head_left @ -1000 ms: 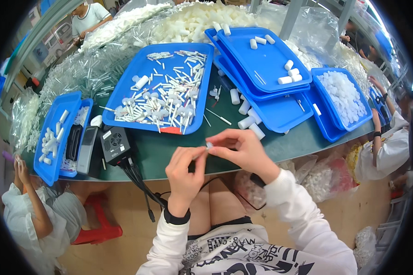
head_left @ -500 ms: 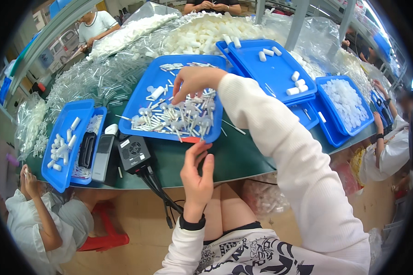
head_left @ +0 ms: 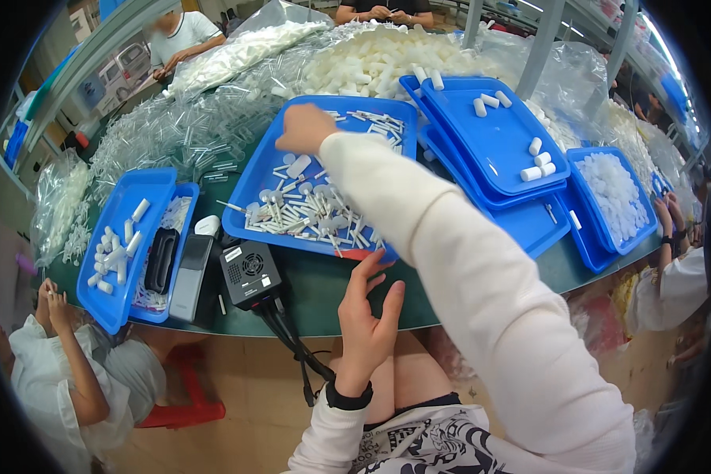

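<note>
A blue tray lies in front of me, holding many small white sticks, some with round translucent discs on them. Over the tray's far left part is my right hand, its fingers curled down and mostly hidden; whatever they hold cannot be made out. At the near rim my left hand is raised with thumb and fingers apart, and nothing shows in it. Its fingertips are close to a red piece at the tray's near edge; whether they touch is unclear.
Left of the tray are a black box with a fan, a grey device and a blue tray with white cylinders. Stacked blue trays and a tray of translucent pieces lie right. Clear tubes pile behind. Other people sit around.
My right hand has moved left and away across the tray, its fingers now more curled from view. My left hand stays by the near rim. The whole view has shifted slightly.
</note>
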A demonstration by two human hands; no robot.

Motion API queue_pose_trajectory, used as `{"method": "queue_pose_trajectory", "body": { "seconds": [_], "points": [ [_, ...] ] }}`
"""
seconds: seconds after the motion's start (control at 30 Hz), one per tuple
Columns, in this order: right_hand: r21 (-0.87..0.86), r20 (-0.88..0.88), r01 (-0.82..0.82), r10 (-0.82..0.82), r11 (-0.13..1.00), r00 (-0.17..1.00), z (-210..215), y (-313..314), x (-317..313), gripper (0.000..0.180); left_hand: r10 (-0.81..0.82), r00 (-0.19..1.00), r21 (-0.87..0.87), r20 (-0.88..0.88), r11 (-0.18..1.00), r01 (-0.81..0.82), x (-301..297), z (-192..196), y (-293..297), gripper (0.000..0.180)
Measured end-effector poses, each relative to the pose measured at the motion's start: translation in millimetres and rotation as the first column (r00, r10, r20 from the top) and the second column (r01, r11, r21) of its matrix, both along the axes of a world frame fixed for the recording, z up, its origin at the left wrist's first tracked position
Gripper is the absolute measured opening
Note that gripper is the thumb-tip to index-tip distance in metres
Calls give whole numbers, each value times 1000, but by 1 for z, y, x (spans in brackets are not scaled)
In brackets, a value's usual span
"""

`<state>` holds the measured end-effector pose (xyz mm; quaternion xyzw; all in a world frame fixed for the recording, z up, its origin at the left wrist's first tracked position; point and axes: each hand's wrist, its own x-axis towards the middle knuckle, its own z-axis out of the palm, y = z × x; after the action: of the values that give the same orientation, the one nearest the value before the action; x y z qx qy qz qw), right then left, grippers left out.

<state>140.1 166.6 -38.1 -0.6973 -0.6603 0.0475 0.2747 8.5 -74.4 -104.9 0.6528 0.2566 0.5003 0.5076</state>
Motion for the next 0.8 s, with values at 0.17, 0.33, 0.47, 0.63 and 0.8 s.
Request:
{"method": "queue_pose_trajectory", "body": {
  "seconds": [0.17,0.33,0.47,0.63,0.8],
  "points": [
    [-32,-250,-45,35,998,968,38,-28,39,31,44,999,31,-6,999,-44,-1,-1,1,42],
    [-127,-738,59,-135,990,661,14,-44,79,20,3,1000,18,-12,1000,-3,2,0,-2,40],
    [-205,-816,148,-253,967,520,4,-44,81,16,45,999,18,-3,999,-45,2,-2,-3,40],
    [-128,-412,230,-263,965,872,10,-51,67,24,68,998,17,-13,998,-67,3,1,-2,40],
    [-95,-3,25,-25,995,1000,-7,-29,71,39,49,998,8,-45,999,-49,0,3,-5,40]
  ]
}}
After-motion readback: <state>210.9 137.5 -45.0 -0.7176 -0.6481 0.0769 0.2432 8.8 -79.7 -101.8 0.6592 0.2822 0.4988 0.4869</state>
